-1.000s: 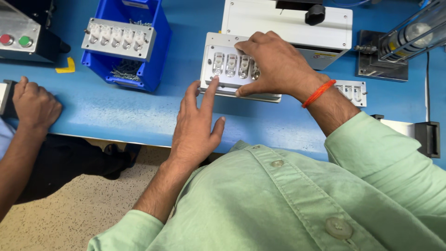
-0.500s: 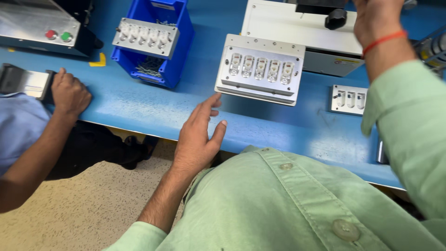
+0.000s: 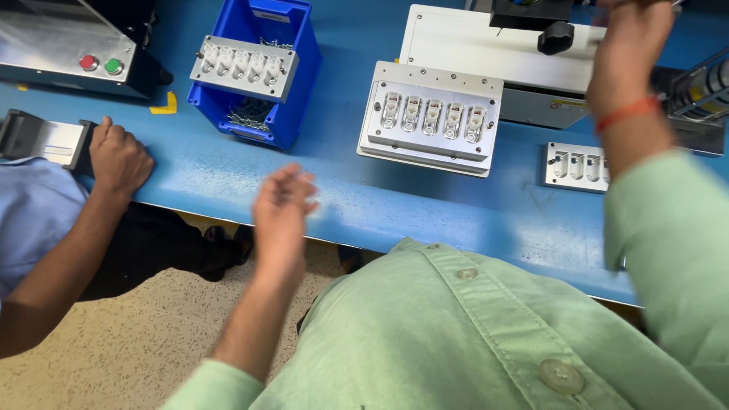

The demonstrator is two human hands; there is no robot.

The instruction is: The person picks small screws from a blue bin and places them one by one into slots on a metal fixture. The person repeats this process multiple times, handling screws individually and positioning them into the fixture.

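Two hands belong to the person in the green shirt. Their left hand (image 3: pixel 282 209) hangs blurred over the near edge of the blue table (image 3: pixel 425 209), fingers loosely curled and empty, touching nothing. Their right hand (image 3: pixel 629 42) is raised at the far right, up by the black knob (image 3: pixel 558 36) of the white machine (image 3: pixel 471 34); its fingers run out of view, so I cannot tell whether it grips anything. An orange band (image 3: pixel 629 112) circles that wrist. Between the two hands lies a metal plate (image 3: pixel 431 118) with five small pockets in a row, flat on the table just before the machine. A smaller metal plate (image 3: pixel 575 167) sits to its right. Farther left, a blue bin (image 3: pixel 292 68) carries another pocketed plate (image 3: pixel 244 67) across its rim. At the far left, a co-worker's hand (image 3: pixel 118 158) rests, apparently closed, on the table edge.
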